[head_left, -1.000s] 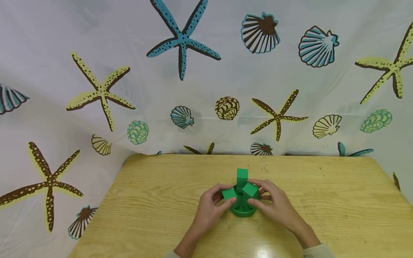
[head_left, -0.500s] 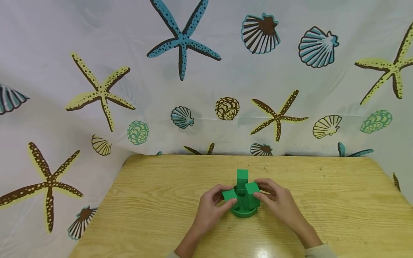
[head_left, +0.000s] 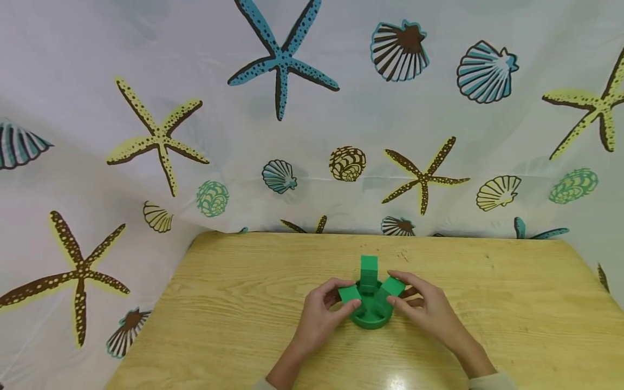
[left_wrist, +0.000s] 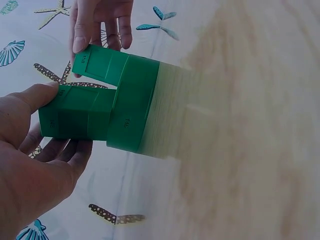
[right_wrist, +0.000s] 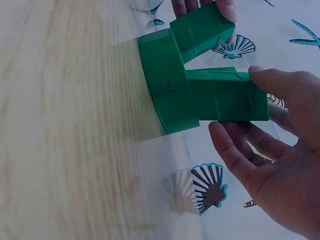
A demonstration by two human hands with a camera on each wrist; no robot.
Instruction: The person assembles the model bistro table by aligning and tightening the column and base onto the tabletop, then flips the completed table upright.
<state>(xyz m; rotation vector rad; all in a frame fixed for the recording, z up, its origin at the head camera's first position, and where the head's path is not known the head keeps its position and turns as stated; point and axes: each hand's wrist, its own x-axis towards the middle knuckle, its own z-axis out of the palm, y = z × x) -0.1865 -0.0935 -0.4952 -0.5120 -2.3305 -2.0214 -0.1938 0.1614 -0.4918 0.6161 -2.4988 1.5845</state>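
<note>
On the table sits a round green base (head_left: 369,324) with three green square-ended blocks standing up from it. My left hand (head_left: 318,314) pinches the left block (head_left: 349,293) between thumb and fingers. The right block (head_left: 392,287) leans outward, and my right hand (head_left: 423,306) grips it near its top. Untouched by either hand, the back block (head_left: 369,266) rises upright. In the left wrist view, small dark markings show on the left block (left_wrist: 75,112) and on the rim of the base (left_wrist: 132,107). How the blocks join the base is partly hidden.
A light wood-grain table (head_left: 244,292) lies under the base. Behind it and along its left side hangs a white curtain (head_left: 312,135) printed with starfish and shells.
My right hand has shifted a little to the right, and the right block went from near the centre to upright, then to leaning outward. The left hand stays nearly still on its block.
</note>
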